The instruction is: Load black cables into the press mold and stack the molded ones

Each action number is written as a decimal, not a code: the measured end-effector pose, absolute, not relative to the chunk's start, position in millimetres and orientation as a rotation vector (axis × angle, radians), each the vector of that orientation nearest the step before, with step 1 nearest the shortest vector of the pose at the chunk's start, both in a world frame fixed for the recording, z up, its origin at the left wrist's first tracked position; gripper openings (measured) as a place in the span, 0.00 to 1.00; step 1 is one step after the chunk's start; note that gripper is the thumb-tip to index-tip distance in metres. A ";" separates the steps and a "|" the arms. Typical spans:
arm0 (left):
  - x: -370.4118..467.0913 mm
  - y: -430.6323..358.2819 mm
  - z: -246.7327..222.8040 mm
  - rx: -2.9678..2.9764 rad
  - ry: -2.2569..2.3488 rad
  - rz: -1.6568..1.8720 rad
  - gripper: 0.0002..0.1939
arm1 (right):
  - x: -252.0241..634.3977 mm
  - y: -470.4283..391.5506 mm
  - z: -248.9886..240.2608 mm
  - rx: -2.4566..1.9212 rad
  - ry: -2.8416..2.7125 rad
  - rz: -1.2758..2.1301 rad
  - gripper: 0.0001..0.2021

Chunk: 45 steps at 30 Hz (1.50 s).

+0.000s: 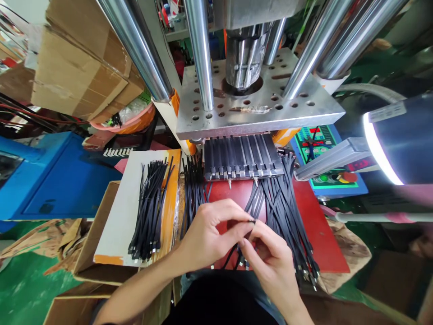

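My left hand (pixel 216 230) and my right hand (pixel 270 257) meet over the red work surface, thumbs and index fingers pinched together. Between the fingertips shows the small dark end of a black cable (pixel 252 221); my fingers hide most of it. Just beyond my hands sits a black mold block (pixel 241 158) with metal fittings along its front edge, under the press's steel plate (pixel 260 119). To the right, a bundle of black cables (pixel 287 216) with metal plugs lies on the red surface. Another cable bundle (pixel 192 185) lies left of the mold.
More black cables (pixel 150 207) lie on a white board (pixel 117 216) over a cardboard box at left. Steel columns (pixel 201 58) rise around the press. A control panel (pixel 329 158) and a lit lamp (pixel 385 149) stand at right.
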<state>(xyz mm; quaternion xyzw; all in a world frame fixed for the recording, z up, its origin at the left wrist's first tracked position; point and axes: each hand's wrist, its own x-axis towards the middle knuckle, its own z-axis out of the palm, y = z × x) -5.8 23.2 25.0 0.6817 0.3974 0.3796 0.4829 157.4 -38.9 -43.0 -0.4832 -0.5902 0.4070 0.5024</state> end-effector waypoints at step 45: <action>42.8 84.6 -30.4 2.846 1.417 0.158 0.36 | 233.2 132.5 -37.3 -1.419 -2.205 0.208 0.21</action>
